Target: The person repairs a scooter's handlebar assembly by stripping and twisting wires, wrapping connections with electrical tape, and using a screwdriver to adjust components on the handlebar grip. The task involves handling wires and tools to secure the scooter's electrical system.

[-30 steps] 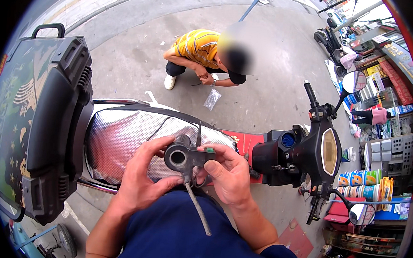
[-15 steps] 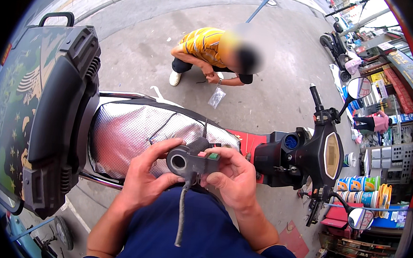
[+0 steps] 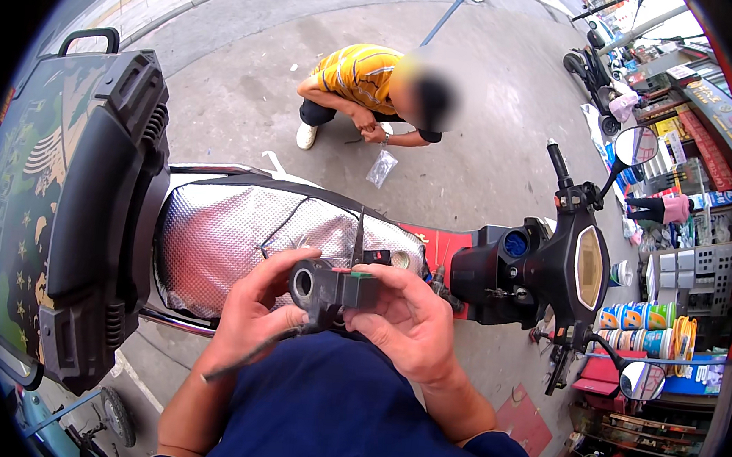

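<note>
Between my two hands is a black push-button switch point(image 3: 360, 293) with a round ring at one end and a red and a green button along its top. My left hand point(image 3: 251, 312) closes its fingers and thumb about the ring end. My right hand point(image 3: 406, 320) grips the button end between thumb and fingers. A dark cable point(image 3: 248, 358) hangs from the underside and slants toward my left forearm. Behind the switch, small dark parts point(image 3: 376, 256) lie on the silver quilted cover point(image 3: 231, 219) of a scooter seat.
Right of the seat are the scooter's handlebars point(image 3: 580, 265) with mirrors; left, a large camouflage top box point(image 3: 46, 198). Beyond the scooter a person in a yellow striped shirt point(image 3: 355, 79) crouches, a clear plastic bag point(image 3: 381, 168) below their hands. Shop goods, including cable reels point(image 3: 638, 315), stand at right.
The switch has tilted and shifted slightly left in my hands, so its buttons show edge-on. Its cable has swung from hanging straight down to slanting left. Both hands keep their hold.
</note>
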`<state>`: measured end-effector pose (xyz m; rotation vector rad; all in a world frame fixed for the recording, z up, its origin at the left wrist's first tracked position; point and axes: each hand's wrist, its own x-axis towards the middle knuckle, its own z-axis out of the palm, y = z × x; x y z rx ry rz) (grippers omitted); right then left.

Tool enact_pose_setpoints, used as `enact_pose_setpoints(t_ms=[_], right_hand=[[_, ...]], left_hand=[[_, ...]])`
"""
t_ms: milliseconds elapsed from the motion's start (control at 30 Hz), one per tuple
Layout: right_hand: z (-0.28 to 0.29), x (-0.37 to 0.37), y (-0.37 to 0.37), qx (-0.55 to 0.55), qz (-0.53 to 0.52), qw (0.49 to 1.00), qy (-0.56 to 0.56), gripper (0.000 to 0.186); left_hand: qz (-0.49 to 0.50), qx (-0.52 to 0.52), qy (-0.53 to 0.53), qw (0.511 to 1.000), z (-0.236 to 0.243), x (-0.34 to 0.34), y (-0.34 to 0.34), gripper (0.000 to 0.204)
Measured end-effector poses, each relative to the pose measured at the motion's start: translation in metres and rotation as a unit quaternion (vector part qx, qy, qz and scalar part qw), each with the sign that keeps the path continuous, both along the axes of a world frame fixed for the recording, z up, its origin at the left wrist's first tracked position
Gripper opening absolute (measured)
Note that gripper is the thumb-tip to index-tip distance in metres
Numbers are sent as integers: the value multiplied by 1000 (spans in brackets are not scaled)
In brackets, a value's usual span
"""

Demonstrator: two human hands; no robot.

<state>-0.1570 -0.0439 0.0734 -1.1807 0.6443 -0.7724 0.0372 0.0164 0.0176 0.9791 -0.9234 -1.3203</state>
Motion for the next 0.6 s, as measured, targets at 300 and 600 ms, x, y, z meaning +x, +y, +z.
enact_pose_setpoints(t_ms=[300, 600], right_hand=[[8, -1, -6, 39, -14, 993, 108, 26], [-8, 4, -14, 51, -35, 995, 72, 34]], left_hand=[[-47, 64, 142, 987, 1, 1, 2, 56], [-74, 156, 271, 947, 6, -7, -4, 44]])
